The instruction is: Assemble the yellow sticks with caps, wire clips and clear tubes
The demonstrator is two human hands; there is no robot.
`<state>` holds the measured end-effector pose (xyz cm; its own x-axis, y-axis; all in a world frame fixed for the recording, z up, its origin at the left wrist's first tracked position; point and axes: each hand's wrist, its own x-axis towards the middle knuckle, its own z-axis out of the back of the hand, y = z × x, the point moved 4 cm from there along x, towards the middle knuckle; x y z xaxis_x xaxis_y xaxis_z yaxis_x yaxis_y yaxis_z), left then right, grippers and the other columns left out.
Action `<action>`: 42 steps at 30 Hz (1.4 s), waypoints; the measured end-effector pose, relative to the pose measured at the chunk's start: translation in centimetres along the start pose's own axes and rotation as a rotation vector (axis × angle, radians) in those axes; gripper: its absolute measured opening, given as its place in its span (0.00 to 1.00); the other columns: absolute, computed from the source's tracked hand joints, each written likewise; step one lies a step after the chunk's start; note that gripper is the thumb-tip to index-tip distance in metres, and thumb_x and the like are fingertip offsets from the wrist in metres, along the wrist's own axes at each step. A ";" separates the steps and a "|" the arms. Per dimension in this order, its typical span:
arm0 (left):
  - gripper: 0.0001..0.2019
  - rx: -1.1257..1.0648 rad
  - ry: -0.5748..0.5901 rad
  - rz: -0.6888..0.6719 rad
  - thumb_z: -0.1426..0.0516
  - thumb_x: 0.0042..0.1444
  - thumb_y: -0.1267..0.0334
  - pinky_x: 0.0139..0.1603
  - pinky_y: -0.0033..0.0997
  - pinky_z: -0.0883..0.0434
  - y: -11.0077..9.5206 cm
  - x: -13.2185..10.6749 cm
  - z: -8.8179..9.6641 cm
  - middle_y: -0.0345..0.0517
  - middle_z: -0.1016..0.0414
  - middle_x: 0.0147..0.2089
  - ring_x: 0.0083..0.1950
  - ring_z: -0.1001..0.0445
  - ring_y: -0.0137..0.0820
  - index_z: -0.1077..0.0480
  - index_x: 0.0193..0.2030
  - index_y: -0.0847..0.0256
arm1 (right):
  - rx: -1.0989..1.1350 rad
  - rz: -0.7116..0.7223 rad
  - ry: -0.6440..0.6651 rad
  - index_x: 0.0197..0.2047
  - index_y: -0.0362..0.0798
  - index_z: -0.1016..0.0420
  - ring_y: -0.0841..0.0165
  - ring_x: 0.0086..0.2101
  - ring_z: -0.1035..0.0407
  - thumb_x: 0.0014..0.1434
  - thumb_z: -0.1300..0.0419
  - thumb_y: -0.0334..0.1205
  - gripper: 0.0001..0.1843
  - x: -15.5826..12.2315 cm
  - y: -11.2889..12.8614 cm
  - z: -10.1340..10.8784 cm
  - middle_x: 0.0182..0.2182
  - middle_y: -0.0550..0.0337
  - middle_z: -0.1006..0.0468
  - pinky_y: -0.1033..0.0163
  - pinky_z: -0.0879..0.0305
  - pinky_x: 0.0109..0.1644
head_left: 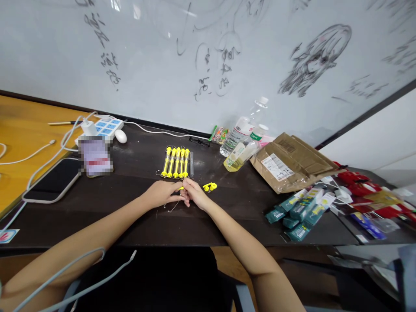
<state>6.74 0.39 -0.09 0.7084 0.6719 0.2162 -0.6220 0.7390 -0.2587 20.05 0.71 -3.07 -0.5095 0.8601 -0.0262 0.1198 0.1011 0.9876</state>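
Note:
My left hand [161,193] and my right hand [196,193] meet over the dark table, fingers pinched around a small yellow plastic part [181,188]. Most of that part is hidden by the fingers. A bent metal wire [171,208] shows just below my left fingers. Right behind the hands, several yellow spring scales [176,162] with wire hooks lie side by side in a row. A clear tube [191,162] lies at the row's right end, close to my right fingertips. More loose yellow parts [210,186] rest to the right of my right hand.
At the left are a phone [52,180], a second phone with a blurred screen [95,157], and a power strip [108,128] with cables. Bottles [238,151], a brown parcel [289,160] and green boxes [305,208] stand or lie at the right. A whiteboard [156,65] rises behind.

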 end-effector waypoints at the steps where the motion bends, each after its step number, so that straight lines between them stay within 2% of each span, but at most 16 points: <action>1: 0.17 -0.009 0.006 0.005 0.49 0.61 0.47 0.29 0.24 0.42 0.0 0.0 0.0 0.42 0.24 0.35 0.32 0.27 0.31 0.32 0.44 0.59 | 0.028 0.005 -0.004 0.31 0.49 0.43 0.79 0.14 0.42 0.56 0.42 0.58 0.21 0.0 -0.1 -0.1 0.19 0.72 0.35 0.73 0.41 0.13; 7: 0.16 -0.072 -0.021 0.006 0.50 0.62 0.48 0.28 0.24 0.43 -0.2 0.1 0.3 0.40 0.28 0.30 0.28 0.30 0.29 0.33 0.41 0.59 | 0.099 -0.006 -0.021 0.31 0.49 0.43 0.79 0.14 0.45 0.56 0.41 0.57 0.21 0.1 -0.3 -0.4 0.20 0.71 0.33 0.73 0.42 0.12; 13: 0.18 -0.093 -0.038 0.003 0.46 0.57 0.44 0.29 0.24 0.43 0.0 0.0 0.4 0.41 0.26 0.33 0.30 0.29 0.29 0.32 0.37 0.59 | 0.048 -0.036 -0.022 0.31 0.47 0.37 0.79 0.14 0.44 0.55 0.41 0.58 0.21 0.2 -0.2 -0.3 0.17 0.71 0.38 0.74 0.43 0.12; 23: 0.16 -0.037 0.001 0.017 0.47 0.60 0.47 0.27 0.24 0.45 0.0 0.2 -0.1 0.41 0.26 0.31 0.28 0.30 0.29 0.33 0.40 0.60 | 0.048 -0.030 -0.026 0.32 0.45 0.33 0.80 0.13 0.48 0.56 0.42 0.59 0.22 0.1 0.3 -0.5 0.17 0.71 0.39 0.75 0.48 0.11; 29: 0.17 -0.033 0.018 0.027 0.49 0.61 0.48 0.28 0.25 0.44 0.0 0.3 -0.1 0.42 0.26 0.31 0.28 0.29 0.30 0.34 0.39 0.61 | 0.095 -0.040 -0.048 0.31 0.47 0.35 0.80 0.13 0.49 0.55 0.40 0.58 0.21 0.4 0.1 -0.2 0.15 0.72 0.40 0.75 0.50 0.11; 35: 0.18 -0.035 0.033 0.026 0.50 0.62 0.48 0.30 0.25 0.40 -0.2 0.3 0.1 0.45 0.24 0.35 0.32 0.27 0.32 0.34 0.48 0.60 | 0.102 -0.078 -0.085 0.30 0.48 0.40 0.81 0.11 0.53 0.52 0.38 0.59 0.23 0.4 -0.1 0.0 0.13 0.75 0.42 0.75 0.54 0.11; 42: 0.16 -0.101 0.036 0.018 0.49 0.62 0.49 0.28 0.23 0.42 0.0 0.2 -0.2 0.41 0.26 0.31 0.28 0.29 0.29 0.34 0.42 0.61 | 0.100 -0.087 -0.073 0.29 0.47 0.38 0.81 0.11 0.53 0.51 0.38 0.60 0.24 0.2 0.4 -0.3 0.12 0.75 0.43 0.75 0.56 0.11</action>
<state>6.99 0.53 -0.20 0.7099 0.6816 0.1774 -0.5993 0.7169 -0.3562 19.76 0.75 -2.68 -0.4586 0.8797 -0.1258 0.1645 0.2231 0.9608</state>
